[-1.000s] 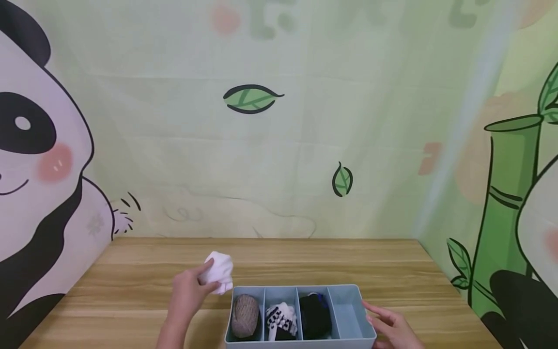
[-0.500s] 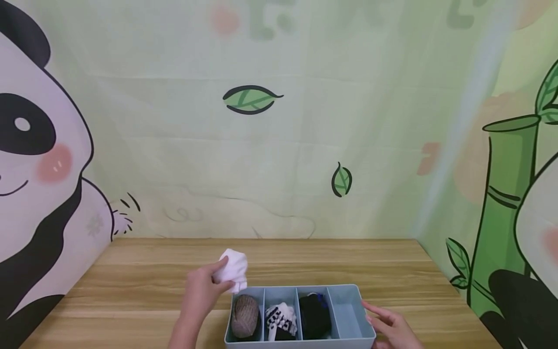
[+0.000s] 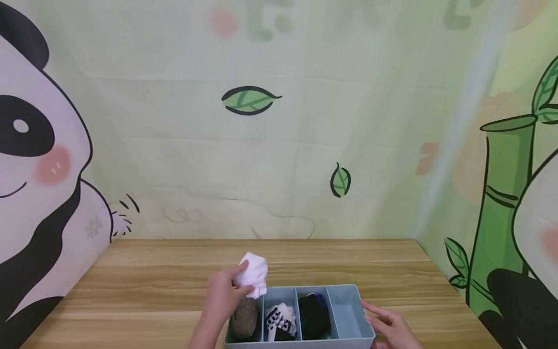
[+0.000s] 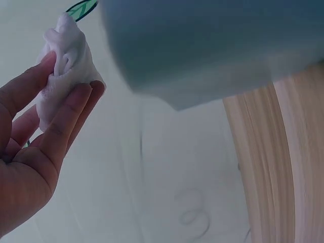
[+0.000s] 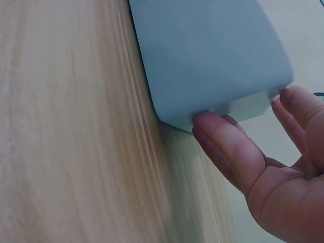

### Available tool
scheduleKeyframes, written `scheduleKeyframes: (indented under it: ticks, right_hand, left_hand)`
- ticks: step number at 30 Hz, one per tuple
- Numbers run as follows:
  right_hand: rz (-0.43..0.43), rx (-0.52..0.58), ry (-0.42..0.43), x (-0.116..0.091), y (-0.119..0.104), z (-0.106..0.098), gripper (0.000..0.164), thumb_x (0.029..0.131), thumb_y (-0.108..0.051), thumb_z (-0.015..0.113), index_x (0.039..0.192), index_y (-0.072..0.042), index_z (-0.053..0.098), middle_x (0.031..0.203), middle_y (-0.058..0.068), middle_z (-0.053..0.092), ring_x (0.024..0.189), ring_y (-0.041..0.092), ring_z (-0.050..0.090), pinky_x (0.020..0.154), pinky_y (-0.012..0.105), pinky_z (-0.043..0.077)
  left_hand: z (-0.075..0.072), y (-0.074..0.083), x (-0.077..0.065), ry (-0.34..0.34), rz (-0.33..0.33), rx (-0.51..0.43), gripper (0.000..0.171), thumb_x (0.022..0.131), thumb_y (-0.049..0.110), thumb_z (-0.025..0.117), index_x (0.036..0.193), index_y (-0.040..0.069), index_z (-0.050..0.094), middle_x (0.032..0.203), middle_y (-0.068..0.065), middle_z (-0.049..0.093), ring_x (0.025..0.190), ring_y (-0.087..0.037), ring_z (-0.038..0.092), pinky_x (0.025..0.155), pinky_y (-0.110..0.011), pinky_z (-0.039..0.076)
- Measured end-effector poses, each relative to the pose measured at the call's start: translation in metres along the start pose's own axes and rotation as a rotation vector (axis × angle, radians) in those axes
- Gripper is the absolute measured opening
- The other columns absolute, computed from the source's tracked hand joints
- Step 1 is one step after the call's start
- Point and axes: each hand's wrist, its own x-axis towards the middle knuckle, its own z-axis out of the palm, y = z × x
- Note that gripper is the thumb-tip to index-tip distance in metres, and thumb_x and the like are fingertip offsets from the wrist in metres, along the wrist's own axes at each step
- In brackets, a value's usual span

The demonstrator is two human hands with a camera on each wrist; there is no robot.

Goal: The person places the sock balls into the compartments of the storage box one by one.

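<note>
My left hand pinches a folded white sock between thumb and fingers. It holds the sock above the left end of a light blue divided box. In the left wrist view the white sock is bundled, with its folds facing the camera. My right hand touches the box's right end with extended fingers. The right wrist view has its fingertips against the end wall of the box. From left, the compartments hold a brown rolled sock, a black-and-white patterned sock and a black sock bundle.
The box's far right compartment shows its bare floor. A wooden table runs back to a green cloth backdrop printed with pandas, leaves and bamboo.
My left hand has carried the white sock rightward, from beside the box to above its left compartments, now partly covering the brown sock. The right hand and box have stayed in place.
</note>
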Motion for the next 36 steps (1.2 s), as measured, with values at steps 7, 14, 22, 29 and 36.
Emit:
scheduleKeyframes:
  ticks: [7, 14, 22, 29, 36]
  right_hand:
    - [-0.004, 0.004, -0.008, 0.000, 0.001, -0.001, 0.053, 0.086, -0.022, 0.060, 0.130, -0.001, 0.037, 0.122, 0.024, 0.048, 0.088, 0.024, 0.058, 0.071, 0.045, 0.048]
    - [-0.010, -0.013, -0.003, 0.000, 0.003, -0.001, 0.052, 0.087, -0.020, 0.058, 0.130, -0.001, 0.037, 0.126, 0.027, 0.043, 0.089, 0.024, 0.058, 0.070, 0.045, 0.048]
    - [-0.043, -0.014, -0.009, 0.000, 0.003, 0.000, 0.051, 0.086, -0.022, 0.060, 0.129, -0.002, 0.040, 0.131, 0.029, 0.036, 0.092, 0.023, 0.056, 0.070, 0.045, 0.048]
    - [-0.072, 0.011, -0.026, 0.000, 0.003, 0.000, 0.041, 0.085, -0.023, 0.061, 0.125, -0.014, 0.052, 0.129, 0.026, 0.040, 0.094, 0.023, 0.056, 0.070, 0.046, 0.048]
    - [-0.072, -0.021, -0.007, 0.001, 0.004, 0.000, 0.053, 0.085, -0.023, 0.061, 0.127, 0.000, 0.040, 0.130, 0.029, 0.036, 0.092, 0.022, 0.056, 0.069, 0.045, 0.048]
  left_hand:
    - [0.012, 0.011, -0.003, -0.028, 0.007, -0.037, 0.049, 0.063, 0.001, 0.078, 0.109, -0.004, 0.062, 0.092, -0.019, 0.064, 0.057, -0.011, 0.047, 0.049, -0.021, 0.041]
    - [0.023, 0.022, -0.006, -0.045, 0.013, -0.068, 0.049, 0.063, 0.004, 0.079, 0.109, -0.001, 0.063, 0.100, -0.021, 0.062, 0.066, -0.014, 0.052, 0.052, -0.021, 0.043]
    - [0.036, 0.030, -0.007, -0.072, 0.036, -0.035, 0.048, 0.063, 0.011, 0.080, 0.108, 0.002, 0.064, 0.102, -0.019, 0.062, 0.072, -0.014, 0.053, 0.056, -0.023, 0.042]
    - [0.046, 0.036, -0.010, -0.132, 0.023, -0.090, 0.048, 0.064, 0.009, 0.079, 0.109, 0.001, 0.064, 0.105, -0.017, 0.062, 0.074, -0.013, 0.054, 0.055, -0.023, 0.041]
    - [0.057, 0.044, -0.011, -0.159, 0.068, -0.122, 0.047, 0.063, 0.008, 0.079, 0.108, -0.001, 0.064, 0.102, -0.018, 0.062, 0.082, -0.016, 0.057, 0.061, -0.026, 0.046]
